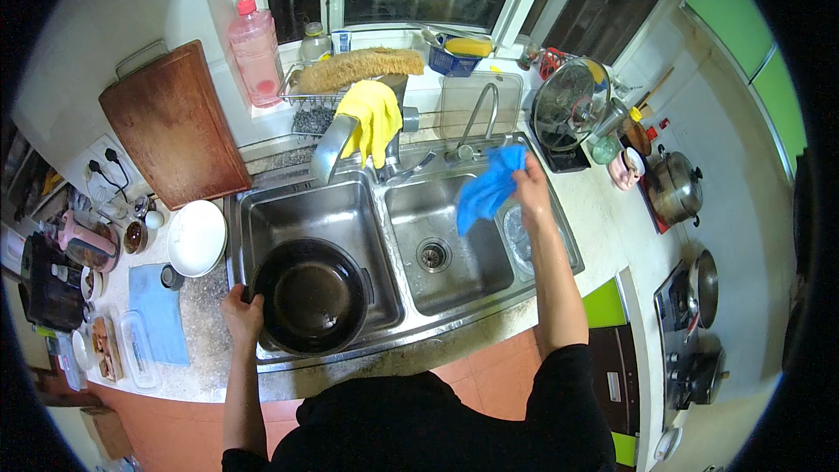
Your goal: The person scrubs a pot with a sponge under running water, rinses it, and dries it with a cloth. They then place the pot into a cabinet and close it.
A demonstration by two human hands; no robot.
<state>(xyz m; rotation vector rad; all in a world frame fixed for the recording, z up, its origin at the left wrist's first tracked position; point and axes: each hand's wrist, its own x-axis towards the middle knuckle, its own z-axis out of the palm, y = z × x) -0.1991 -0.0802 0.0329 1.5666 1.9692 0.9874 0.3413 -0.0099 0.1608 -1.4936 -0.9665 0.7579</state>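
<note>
My left hand (243, 316) grips the side handle of a dark two-handled pan (313, 298), which I hold over the left basin of a stainless steel double sink (395, 255). Some moisture or shine shows on the pan's inside. In my right hand (532, 191) a blue cloth (488, 190) hangs bunched above the right basin, near its back right corner. A yellow cloth (372, 119) is draped over the faucet (334, 147) between the basins. The drain (434, 254) in the right basin is in view.
Left of the sink are a white plate (197, 238), a light blue cloth (157, 314) and a wooden cutting board (174, 124) against the wall. A pink pump bottle (255, 56) stands at the window. Right of the sink, a glass lid (571, 103) leans upright near a steel pot (675, 187).
</note>
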